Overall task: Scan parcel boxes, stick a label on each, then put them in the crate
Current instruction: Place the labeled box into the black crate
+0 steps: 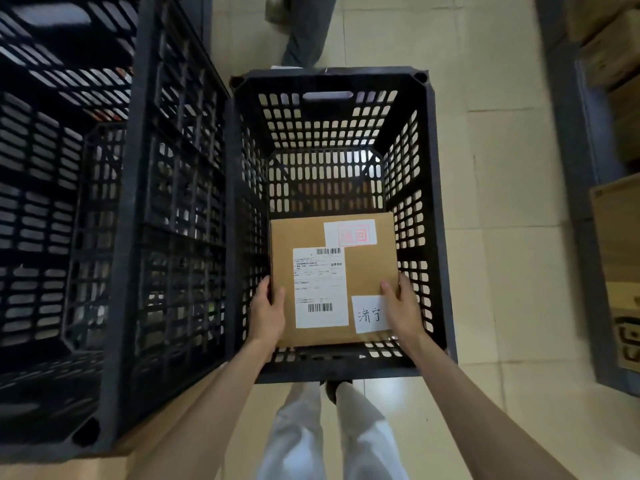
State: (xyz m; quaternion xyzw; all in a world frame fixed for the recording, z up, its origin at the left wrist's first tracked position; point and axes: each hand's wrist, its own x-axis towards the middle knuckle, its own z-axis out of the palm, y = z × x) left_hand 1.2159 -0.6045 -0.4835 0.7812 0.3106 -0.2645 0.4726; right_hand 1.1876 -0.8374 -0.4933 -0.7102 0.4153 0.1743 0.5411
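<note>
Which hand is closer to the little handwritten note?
Right. The right hand lies against the handwritten note; the left hand grips the box's opposite edge.

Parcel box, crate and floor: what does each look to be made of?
Parcel box: brown cardboard, matte, by its flat tan faces; paper labels stuck on top. Both hands hold it.
Crate: probably moulded plastic, dark grey with a dull finish, judging by its uniform slotted walls and cut-out handle.
Floor: seemingly ceramic tile, cream and slightly glossy, with visible joint lines.
</note>
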